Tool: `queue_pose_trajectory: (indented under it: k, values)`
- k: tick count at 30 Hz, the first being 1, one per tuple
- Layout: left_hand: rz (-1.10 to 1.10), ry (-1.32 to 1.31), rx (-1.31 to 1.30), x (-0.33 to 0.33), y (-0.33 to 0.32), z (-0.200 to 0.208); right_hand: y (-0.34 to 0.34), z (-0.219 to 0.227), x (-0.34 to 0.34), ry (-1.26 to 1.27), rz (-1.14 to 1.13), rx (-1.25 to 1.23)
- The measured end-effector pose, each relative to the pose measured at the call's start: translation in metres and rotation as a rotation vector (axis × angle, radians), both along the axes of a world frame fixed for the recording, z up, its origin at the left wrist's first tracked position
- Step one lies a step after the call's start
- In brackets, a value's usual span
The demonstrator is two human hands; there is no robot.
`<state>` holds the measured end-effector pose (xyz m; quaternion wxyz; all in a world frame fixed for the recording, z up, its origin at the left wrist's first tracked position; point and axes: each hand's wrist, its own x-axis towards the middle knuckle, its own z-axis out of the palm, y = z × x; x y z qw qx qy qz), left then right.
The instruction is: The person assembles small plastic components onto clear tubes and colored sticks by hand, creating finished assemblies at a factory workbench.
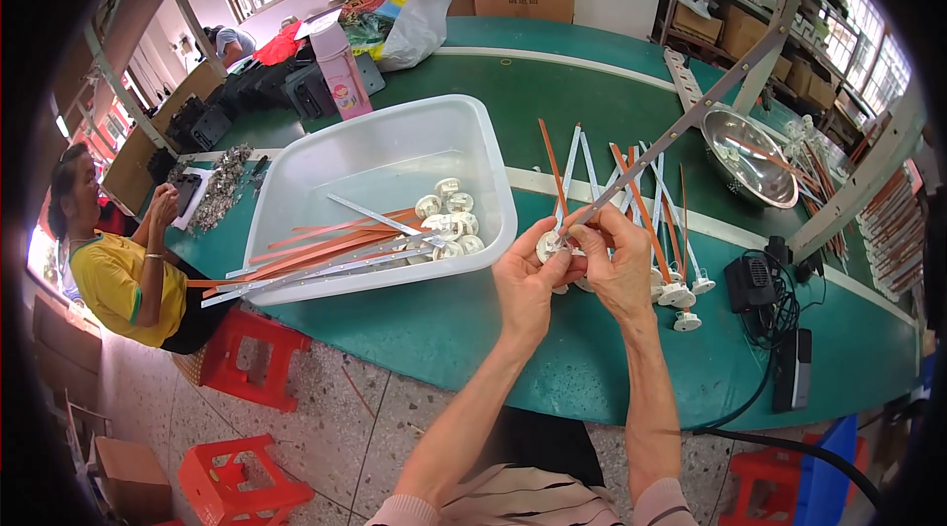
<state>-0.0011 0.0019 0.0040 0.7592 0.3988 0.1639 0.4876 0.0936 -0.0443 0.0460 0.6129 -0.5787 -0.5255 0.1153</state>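
Over the green table, my left hand (525, 279) is closed, thumb and fingers pinching a small round white plastic holder (548, 247). Close against it, my right hand (616, 264) is closed on the lower end of a long narrow grey strip (681, 134) with dots along it. The strip slants up to the right. Where its end meets the holder is covered by my fingers. Just beyond and right of my hands lie several orange and pale strips (653, 225) with round white holders (677, 295) at their near ends.
A translucent white tub (498, 195) with strips and white holders stands left of my hands. To the right are a metal bowl (725, 156), a black adapter with cables (752, 281) and a shelf post. A seated person in yellow (118, 279) works at the far left. Red stools (258, 353) stand below.
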Motion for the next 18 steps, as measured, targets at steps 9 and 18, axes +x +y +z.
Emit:
queue_pose_trajectory:
  k: [9,18]
  values:
    - [0.015,0.043,-0.012,-0.0029,-0.0019,0.0051,-0.0035,-0.0014,-0.0043,-0.139,-0.044,0.053]
    - [0.026,0.083,0.040,-0.0022,-0.0050,0.0049,-0.0058,-0.0062,-0.0012,-0.137,-0.058,0.088]
